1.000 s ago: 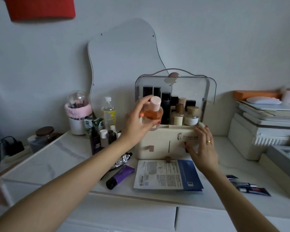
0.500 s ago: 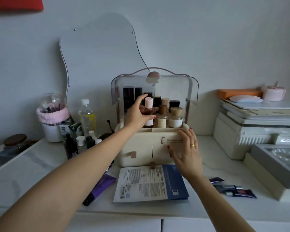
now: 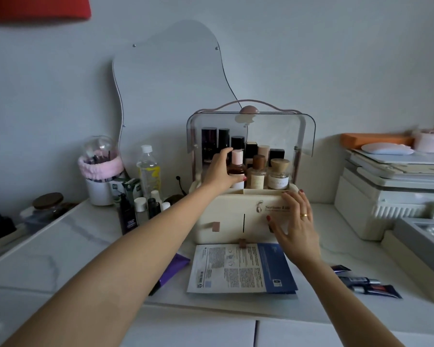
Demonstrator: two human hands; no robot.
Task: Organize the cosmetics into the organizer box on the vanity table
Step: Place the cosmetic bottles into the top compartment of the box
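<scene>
Dim, bluish light is filling the scene, leaving colours muted and shadows soft. The wide-angle lens is bowing the vanity table point(image 3: 60, 236) edges, and the picture is looking slightly soft throughout.

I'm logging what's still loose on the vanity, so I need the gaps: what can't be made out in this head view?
- purple tube: mostly hidden behind the left forearm.
- Right drawer knob on the organizer box: covered by the right hand.
- Pink-capped bottle: label hidden by the left hand; grip tightness unclear.
- Back-row bottles: names too dark, too small.
- sheet mask packet: print too small.
- grey tray: cut off by the right edge.
</scene>
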